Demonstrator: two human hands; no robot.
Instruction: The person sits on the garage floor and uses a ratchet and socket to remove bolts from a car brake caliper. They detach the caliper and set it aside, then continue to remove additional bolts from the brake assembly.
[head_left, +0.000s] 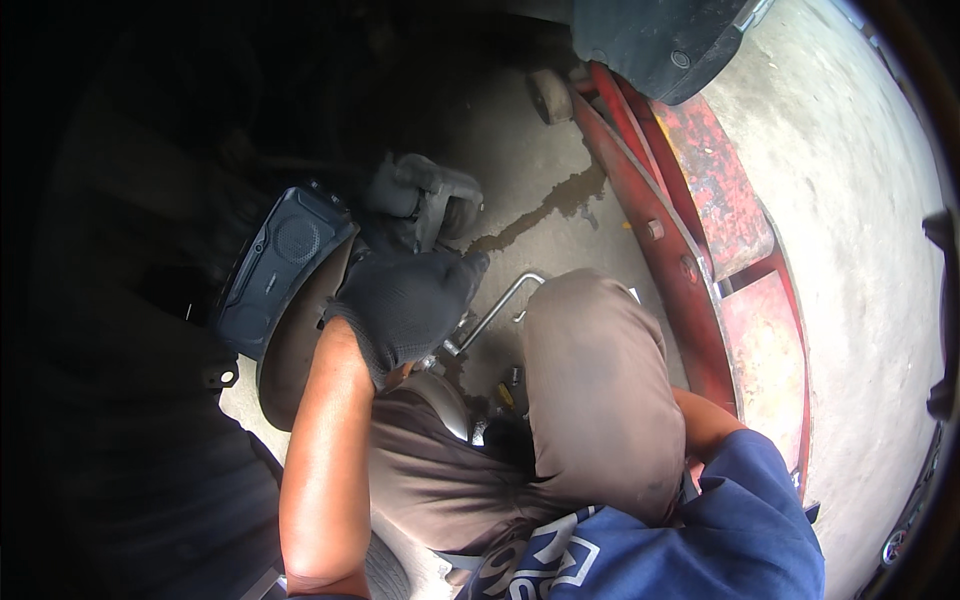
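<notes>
My left hand (410, 305), in a black knitted glove, is closed at the hub side of a round brown metal disc (300, 350). Whatever its fingers hold lies hidden beneath the glove. Just beyond it is a grey, caliper-like metal part (432, 195). A bent metal wrench (500, 310) with a socket end lies between the glove and my raised knee (600, 370). My right forearm (703, 420) passes behind that knee, which hides the right hand.
A long red floor jack (690, 260), scuffed and worn, stands on the concrete to my right. A dark blue speaker-like box (295, 255) sits behind the disc. A yellow-marked small item (505, 395) lies on the floor. Dark bodywork (660, 45) hangs over the jack's far end.
</notes>
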